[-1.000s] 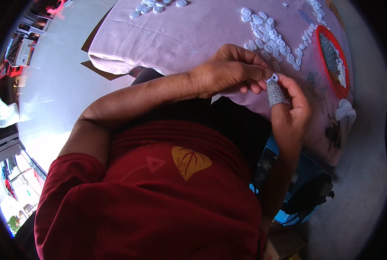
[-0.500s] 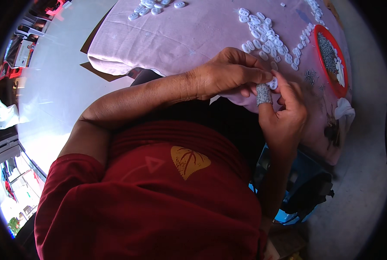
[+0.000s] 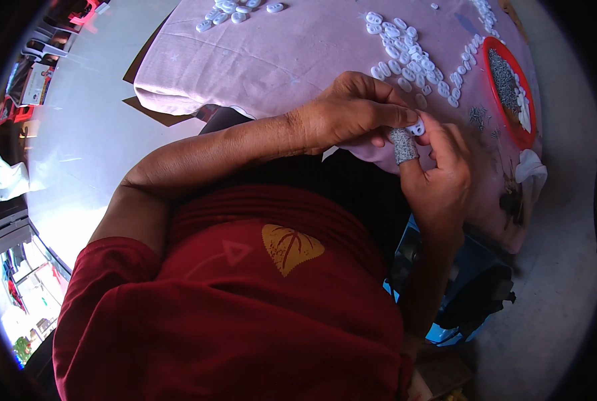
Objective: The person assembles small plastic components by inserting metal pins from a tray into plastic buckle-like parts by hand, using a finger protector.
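A small white oval plastic piece with holes [image 3: 417, 127] is pinched between my two hands over the near edge of the cloth-covered table. My left hand [image 3: 359, 117] reaches in from the left, its thumb pressed on the piece's upper side. From the right, my right hand [image 3: 444, 164] grips the piece with its fingers. A grey speckled sleeve [image 3: 404, 146] covers the right thumb, whose tip lies against the piece. The other fingertips are partly hidden behind it. Just beyond my hands lies a spread of similar white oval pieces [image 3: 415, 63].
Small grey metal parts fill much of a red tray [image 3: 522, 140] at the right, beside white pieces. A few loose metal bits [image 3: 478, 117] lie left of it. Another white heap [image 3: 228, 10] sits far left on the pink cloth [image 3: 278, 53]. A white cloth [image 3: 531, 167] hangs near the right edge.
The white piece has tilted and shifted slightly left between my fingers. The sleeved right thumb has moved a little left; my left hand has hardly moved.
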`<action>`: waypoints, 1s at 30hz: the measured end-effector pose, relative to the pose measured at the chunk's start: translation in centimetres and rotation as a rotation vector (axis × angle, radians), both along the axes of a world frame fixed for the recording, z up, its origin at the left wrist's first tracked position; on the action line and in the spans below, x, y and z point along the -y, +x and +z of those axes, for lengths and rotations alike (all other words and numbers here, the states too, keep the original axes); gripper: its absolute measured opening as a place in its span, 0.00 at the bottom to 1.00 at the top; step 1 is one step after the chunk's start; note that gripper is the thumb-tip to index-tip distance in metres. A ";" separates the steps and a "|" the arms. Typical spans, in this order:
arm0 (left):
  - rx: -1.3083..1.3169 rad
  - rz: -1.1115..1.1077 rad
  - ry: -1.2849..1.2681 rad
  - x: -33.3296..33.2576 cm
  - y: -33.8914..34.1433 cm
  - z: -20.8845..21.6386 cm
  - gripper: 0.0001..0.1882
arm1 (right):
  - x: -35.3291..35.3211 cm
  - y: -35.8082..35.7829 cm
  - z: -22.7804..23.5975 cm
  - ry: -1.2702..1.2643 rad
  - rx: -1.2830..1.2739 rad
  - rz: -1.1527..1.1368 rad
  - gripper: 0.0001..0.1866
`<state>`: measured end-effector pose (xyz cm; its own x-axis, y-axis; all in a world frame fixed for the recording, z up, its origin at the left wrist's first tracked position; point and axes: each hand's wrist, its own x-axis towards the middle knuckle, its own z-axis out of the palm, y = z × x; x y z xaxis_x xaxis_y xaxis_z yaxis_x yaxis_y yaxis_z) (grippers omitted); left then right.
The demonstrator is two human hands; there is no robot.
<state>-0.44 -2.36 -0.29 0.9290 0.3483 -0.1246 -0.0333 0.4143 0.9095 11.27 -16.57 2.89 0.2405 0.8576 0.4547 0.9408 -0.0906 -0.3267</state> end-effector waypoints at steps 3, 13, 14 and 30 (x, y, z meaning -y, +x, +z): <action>0.013 -0.031 -0.003 -0.4 0.0 -0.1 0.09 | -0.2 -0.2 0.6 -0.024 0.072 0.025 0.18; 0.002 0.000 0.004 -0.2 -0.1 -0.1 0.09 | -0.3 0.0 0.8 -0.097 0.172 0.042 0.16; 0.001 -0.001 0.004 -0.2 -0.1 -0.1 0.09 | -0.3 -0.1 0.9 -0.098 0.171 0.041 0.16; 0.128 0.013 0.116 -0.1 -0.2 -1.3 0.06 | -1.0 -0.2 2.2 -0.179 0.077 0.112 0.13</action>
<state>-0.62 -2.27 -1.59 0.9301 0.3656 0.0356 -0.1563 0.3060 0.9391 11.04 -15.56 5.08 0.1096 0.9456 0.3064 0.9697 -0.0339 -0.2421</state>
